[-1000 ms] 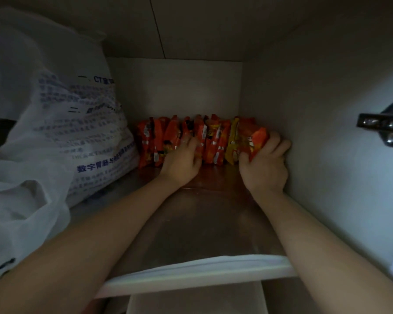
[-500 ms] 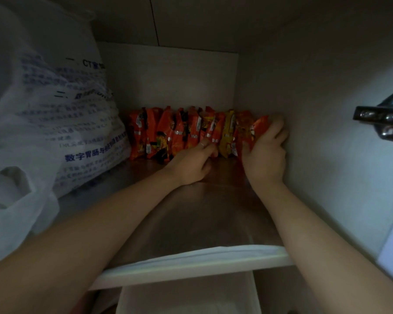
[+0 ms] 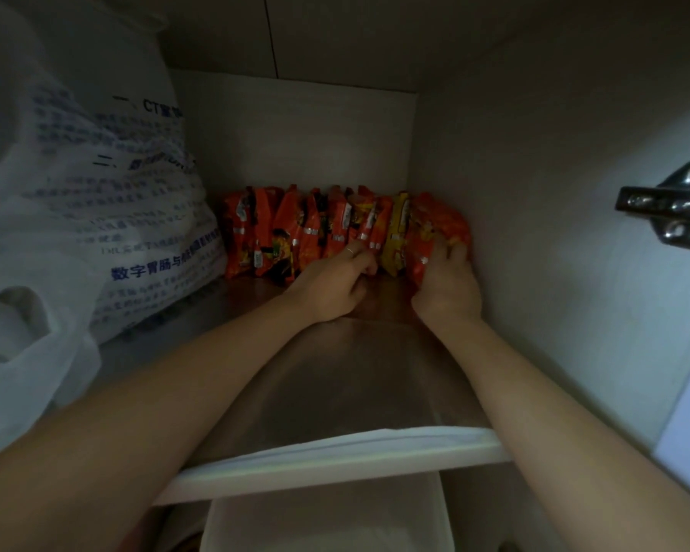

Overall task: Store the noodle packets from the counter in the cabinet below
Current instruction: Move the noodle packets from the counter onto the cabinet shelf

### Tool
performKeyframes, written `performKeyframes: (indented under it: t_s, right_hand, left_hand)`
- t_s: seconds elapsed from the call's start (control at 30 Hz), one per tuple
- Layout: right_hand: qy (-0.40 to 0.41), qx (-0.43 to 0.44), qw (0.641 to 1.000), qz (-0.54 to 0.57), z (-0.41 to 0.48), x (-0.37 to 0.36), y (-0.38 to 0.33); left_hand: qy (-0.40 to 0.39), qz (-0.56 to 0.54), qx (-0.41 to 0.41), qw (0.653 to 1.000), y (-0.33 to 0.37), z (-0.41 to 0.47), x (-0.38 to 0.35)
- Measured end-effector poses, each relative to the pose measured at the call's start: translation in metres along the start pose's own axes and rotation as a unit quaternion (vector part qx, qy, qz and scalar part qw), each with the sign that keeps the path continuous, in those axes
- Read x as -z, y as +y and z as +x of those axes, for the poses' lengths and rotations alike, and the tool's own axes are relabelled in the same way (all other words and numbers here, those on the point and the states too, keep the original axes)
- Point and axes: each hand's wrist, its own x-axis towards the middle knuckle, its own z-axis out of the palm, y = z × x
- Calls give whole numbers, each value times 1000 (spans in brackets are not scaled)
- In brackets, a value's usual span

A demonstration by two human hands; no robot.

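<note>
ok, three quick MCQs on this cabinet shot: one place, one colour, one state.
1. Where do the noodle packets stand?
A) at the shelf's front edge
B) inside the white bag
C) at the back of the shelf, in a row

2. The odd packet near the row's right end is:
A) green
B) yellow
C) blue

3. The right hand:
A) has its grip on the rightmost packet
B) rests flat on the shelf
C) holds the hinge

Key: 1 C, the row lines the rear wall. 2 B, one yellow pack among orange ones. 3 A, it curls round that packet.
</note>
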Motion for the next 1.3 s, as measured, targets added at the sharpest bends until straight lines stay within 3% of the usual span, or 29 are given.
performKeyframes:
  t_s: [0.13, 0.3, 0.37, 0.5, 0.6, 0.73, 0.9, 1.1, 1.17, 1.3]
  right_hand:
    - [-33, 3, 999, 34, 0, -1, -1]
    - [170, 44, 984, 32, -9, 17, -9]
    - [195, 96, 975, 32, -13, 22, -13]
    - [93, 227, 967, 64, -15, 14, -20]
    - [10, 203, 978, 55, -9, 4, -13]
    - [-3, 213, 974, 73, -13, 6, -6]
    - [-30, 288, 956, 54, -40, 19, -25]
    - [-157, 446, 880, 48, -108, 94, -108]
    - [-189, 491, 848, 68, -126, 126, -139]
    - [-87, 582, 776, 227, -159, 192, -205]
  left_hand:
    - [5, 7, 8, 1000, 2, -2, 4]
    - [3, 26, 27, 999, 2, -4, 7]
    - [3, 32, 37, 999, 1, -4, 7]
    - [13, 35, 38, 999, 0, -3, 6]
    - [19, 17, 56, 998, -1, -4, 6]
    - [41, 9, 128, 991, 2, -23, 20]
    - [-120, 68, 56, 989, 32, -86, 91]
    - [-244, 17, 98, 965, 68, -175, 248]
    - [-244, -19, 126, 961, 74, -192, 299]
    - [-140, 3, 172, 975, 87, -217, 412]
